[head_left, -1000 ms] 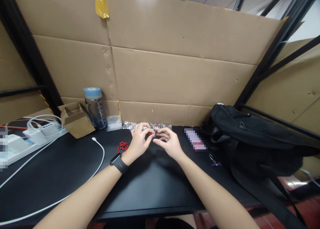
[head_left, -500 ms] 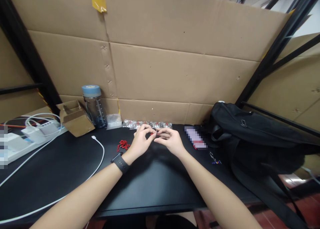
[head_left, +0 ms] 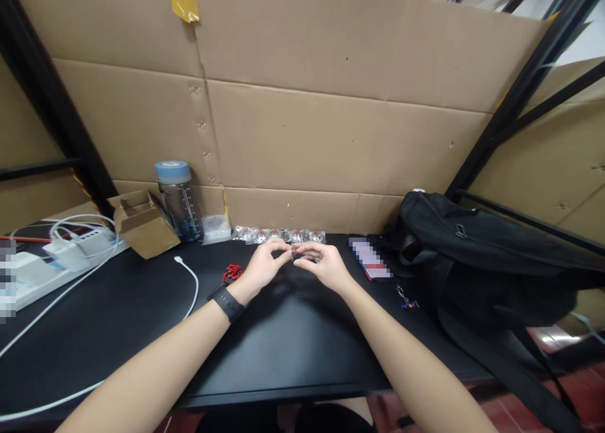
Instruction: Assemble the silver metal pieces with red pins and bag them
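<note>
Two bare hands meet above the middle of a black table [head_left: 283,351]. The left hand [head_left: 265,266] and right hand [head_left: 326,266] face each other, thumbs and fingers nearly closed, around a small dark-and-red item [head_left: 293,251] between their fingertips. The left grip is pinched on it; the right fingers curl at its other side, and whether they clasp it cannot be told. A black watch [head_left: 227,302] circles the left wrist.

Just beyond the hands, a row of small clear packets [head_left: 307,236] with red bits lies along the cardboard wall [head_left: 302,143], partly hidden by the left hand. Red cord [head_left: 232,273] lies bunched beside the left wrist. Further left are a white cable [head_left: 193,275], a stack of clear bags [head_left: 216,229], a blue-lidded bottle [head_left: 178,200], an open cardboard box [head_left: 145,225] and a white power strip [head_left: 28,282]. To the right are a phone-like slab [head_left: 370,258], blurred out, a small keychain [head_left: 407,300] and a large black bag [head_left: 491,263] covering the table's right side.
</note>
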The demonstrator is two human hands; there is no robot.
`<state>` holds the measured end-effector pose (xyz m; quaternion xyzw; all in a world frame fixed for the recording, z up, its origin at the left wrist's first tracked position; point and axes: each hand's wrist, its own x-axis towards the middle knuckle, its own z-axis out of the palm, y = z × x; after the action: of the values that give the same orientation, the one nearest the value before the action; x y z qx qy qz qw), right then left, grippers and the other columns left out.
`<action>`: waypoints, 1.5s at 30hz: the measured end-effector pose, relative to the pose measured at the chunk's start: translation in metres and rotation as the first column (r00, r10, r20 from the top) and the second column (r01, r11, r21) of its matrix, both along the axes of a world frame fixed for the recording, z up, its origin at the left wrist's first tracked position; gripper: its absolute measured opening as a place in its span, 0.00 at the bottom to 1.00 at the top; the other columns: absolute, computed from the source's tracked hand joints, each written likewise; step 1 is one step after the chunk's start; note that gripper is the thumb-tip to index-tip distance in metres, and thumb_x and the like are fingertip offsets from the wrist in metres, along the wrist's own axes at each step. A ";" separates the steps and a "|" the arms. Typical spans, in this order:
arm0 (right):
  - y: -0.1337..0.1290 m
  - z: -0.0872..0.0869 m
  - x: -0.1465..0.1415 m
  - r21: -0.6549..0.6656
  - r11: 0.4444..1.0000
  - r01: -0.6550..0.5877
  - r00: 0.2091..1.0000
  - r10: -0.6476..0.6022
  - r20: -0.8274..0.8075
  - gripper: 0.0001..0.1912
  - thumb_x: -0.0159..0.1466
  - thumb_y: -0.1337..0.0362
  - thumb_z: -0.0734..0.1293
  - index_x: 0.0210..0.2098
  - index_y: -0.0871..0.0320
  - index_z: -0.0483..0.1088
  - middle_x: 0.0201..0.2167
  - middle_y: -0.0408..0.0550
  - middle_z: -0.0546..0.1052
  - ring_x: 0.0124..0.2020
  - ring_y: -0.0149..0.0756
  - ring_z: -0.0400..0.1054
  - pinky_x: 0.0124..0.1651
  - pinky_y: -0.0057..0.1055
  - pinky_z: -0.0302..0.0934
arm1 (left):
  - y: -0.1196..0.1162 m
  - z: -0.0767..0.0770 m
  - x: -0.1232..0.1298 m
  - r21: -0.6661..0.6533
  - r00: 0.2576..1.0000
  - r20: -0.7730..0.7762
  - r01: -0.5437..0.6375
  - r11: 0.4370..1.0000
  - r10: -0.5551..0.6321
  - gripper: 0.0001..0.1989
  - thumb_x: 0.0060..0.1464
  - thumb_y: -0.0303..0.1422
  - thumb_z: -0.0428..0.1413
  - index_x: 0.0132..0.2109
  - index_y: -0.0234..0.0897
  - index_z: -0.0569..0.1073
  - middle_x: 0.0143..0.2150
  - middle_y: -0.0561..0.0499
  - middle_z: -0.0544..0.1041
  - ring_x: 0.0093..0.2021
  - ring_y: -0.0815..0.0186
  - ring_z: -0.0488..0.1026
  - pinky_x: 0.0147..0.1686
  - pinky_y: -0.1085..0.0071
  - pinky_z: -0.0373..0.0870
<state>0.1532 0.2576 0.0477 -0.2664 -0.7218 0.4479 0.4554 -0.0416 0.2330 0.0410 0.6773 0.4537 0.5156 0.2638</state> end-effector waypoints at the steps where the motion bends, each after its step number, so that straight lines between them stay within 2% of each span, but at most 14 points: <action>1: 0.000 0.000 0.000 -0.013 1.000 -0.020 1.000 0.020 -0.008 0.15 0.55 0.57 0.77 0.38 0.58 0.76 0.49 0.53 0.80 0.47 0.45 0.78 0.54 0.41 0.73 | 0.000 -0.001 0.001 0.005 1.000 0.003 -0.006 1.000 0.006 0.11 0.56 0.40 0.61 0.36 0.37 0.80 0.43 0.46 0.76 0.46 0.59 0.73 0.54 0.61 0.65; 3: 0.001 0.000 0.001 -0.011 1.000 -0.028 0.999 0.028 -0.019 0.13 0.58 0.57 0.74 0.38 0.58 0.77 0.48 0.53 0.81 0.47 0.44 0.78 0.56 0.42 0.72 | 0.001 -0.003 0.002 0.023 1.000 -0.006 -0.025 0.999 0.025 0.11 0.56 0.40 0.61 0.36 0.37 0.80 0.42 0.46 0.76 0.46 0.59 0.73 0.54 0.61 0.65; 8: 0.000 -0.003 -0.002 0.066 0.994 0.088 0.996 -0.090 0.023 0.10 0.60 0.58 0.73 0.35 0.58 0.78 0.42 0.52 0.82 0.42 0.43 0.79 0.51 0.40 0.74 | -0.001 -0.005 0.003 0.109 0.990 -0.094 -0.091 0.990 0.101 0.09 0.58 0.39 0.60 0.38 0.39 0.80 0.43 0.47 0.74 0.49 0.59 0.72 0.55 0.60 0.65; 13: 0.001 -0.006 -0.002 0.205 0.972 0.117 0.980 -0.146 0.134 0.07 0.63 0.60 0.70 0.35 0.56 0.79 0.41 0.51 0.81 0.41 0.40 0.78 0.45 0.35 0.75 | -0.009 0.003 0.004 0.174 0.926 -0.310 -0.166 0.971 0.214 0.06 0.59 0.37 0.59 0.37 0.44 0.80 0.46 0.49 0.74 0.55 0.55 0.68 0.59 0.52 0.58; 18: 0.001 -0.005 0.000 0.293 0.948 0.125 0.972 -0.176 0.156 0.05 0.61 0.64 0.69 0.33 0.58 0.78 0.42 0.52 0.78 0.40 0.37 0.75 0.38 0.30 0.73 | -0.014 0.008 0.006 0.234 0.884 -0.409 -0.139 0.962 0.227 0.07 0.60 0.38 0.58 0.36 0.45 0.79 0.46 0.49 0.74 0.56 0.54 0.66 0.59 0.52 0.57; 21: 0.000 -0.001 0.001 0.288 0.948 0.138 0.969 -0.189 0.158 0.04 0.60 0.65 0.70 0.31 0.58 0.78 0.40 0.51 0.77 0.37 0.35 0.74 0.36 0.29 0.71 | -0.016 0.008 0.004 0.238 0.878 -0.434 -0.103 0.966 0.201 0.06 0.62 0.35 0.55 0.43 0.44 0.76 0.49 0.49 0.74 0.56 0.55 0.67 0.58 0.54 0.59; 22: 0.000 0.001 0.001 0.276 0.951 0.143 0.968 -0.192 0.160 0.04 0.59 0.65 0.70 0.31 0.58 0.78 0.39 0.51 0.77 0.37 0.35 0.73 0.36 0.29 0.70 | -0.016 0.008 0.002 0.242 0.877 -0.445 -0.076 0.967 0.180 0.09 0.61 0.33 0.54 0.48 0.44 0.74 0.51 0.48 0.74 0.56 0.55 0.67 0.58 0.54 0.59; 24: 0.001 0.002 0.002 0.244 0.958 0.151 0.967 -0.194 0.164 0.03 0.57 0.66 0.70 0.30 0.59 0.77 0.40 0.50 0.76 0.37 0.35 0.73 0.35 0.29 0.69 | -0.017 0.010 -0.001 0.259 0.873 -0.471 0.000 0.966 0.127 0.22 0.56 0.28 0.54 0.58 0.43 0.68 0.58 0.45 0.71 0.60 0.55 0.65 0.60 0.54 0.58; 26: 0.002 0.002 0.003 0.217 0.965 0.149 0.968 -0.187 0.169 0.03 0.56 0.67 0.70 0.29 0.59 0.77 0.40 0.50 0.76 0.38 0.35 0.73 0.35 0.28 0.68 | -0.018 0.012 -0.004 0.274 0.869 -0.489 0.067 0.959 0.079 0.31 0.52 0.28 0.56 0.63 0.44 0.63 0.62 0.44 0.69 0.63 0.54 0.64 0.62 0.55 0.56; 29: 0.003 0.000 0.003 0.195 0.971 0.137 0.970 -0.171 0.171 0.03 0.55 0.68 0.70 0.29 0.58 0.77 0.42 0.49 0.75 0.39 0.35 0.72 0.36 0.28 0.67 | -0.017 0.014 -0.006 0.258 0.863 -0.503 0.104 0.960 0.042 0.29 0.50 0.34 0.62 0.60 0.46 0.67 0.60 0.46 0.72 0.62 0.52 0.65 0.62 0.55 0.55; 32: 0.004 -0.002 0.002 0.182 0.975 0.128 0.970 -0.162 0.184 0.03 0.55 0.68 0.70 0.28 0.58 0.77 0.42 0.48 0.74 0.38 0.34 0.72 0.36 0.28 0.67 | -0.015 0.014 -0.006 0.228 0.860 -0.508 0.082 0.970 0.047 0.24 0.49 0.40 0.65 0.53 0.45 0.72 0.56 0.46 0.76 0.59 0.51 0.68 0.60 0.54 0.55; 35: 0.005 -0.003 0.002 0.186 0.975 0.124 0.967 -0.161 0.200 0.03 0.55 0.67 0.70 0.28 0.58 0.78 0.42 0.48 0.74 0.37 0.34 0.71 0.35 0.28 0.66 | -0.014 0.012 -0.003 0.227 0.864 -0.497 0.041 0.973 0.079 0.21 0.48 0.39 0.65 0.50 0.45 0.74 0.53 0.46 0.77 0.58 0.51 0.68 0.59 0.55 0.55; 40: 0.006 0.001 0.005 0.241 0.959 0.150 0.958 -0.202 0.206 0.02 0.54 0.68 0.71 0.27 0.57 0.78 0.42 0.48 0.73 0.41 0.37 0.70 0.38 0.29 0.65 | -0.014 0.015 -0.003 0.221 0.887 -0.455 0.021 0.975 0.084 0.18 0.46 0.36 0.64 0.47 0.44 0.75 0.50 0.49 0.78 0.55 0.53 0.71 0.59 0.57 0.56; 45: 0.007 0.009 0.013 0.212 0.962 0.172 0.954 -0.216 0.208 0.02 0.54 0.67 0.70 0.26 0.58 0.77 0.43 0.48 0.72 0.42 0.37 0.70 0.33 0.27 0.63 | -0.010 0.018 -0.010 0.175 0.910 -0.411 0.014 0.984 0.060 0.17 0.47 0.38 0.64 0.45 0.43 0.74 0.48 0.49 0.79 0.54 0.55 0.71 0.58 0.58 0.59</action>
<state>0.1661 0.2642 0.0570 -0.3411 -0.7795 0.2957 0.4343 -0.0514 0.2226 0.0588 0.7863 0.4605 0.4007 0.0952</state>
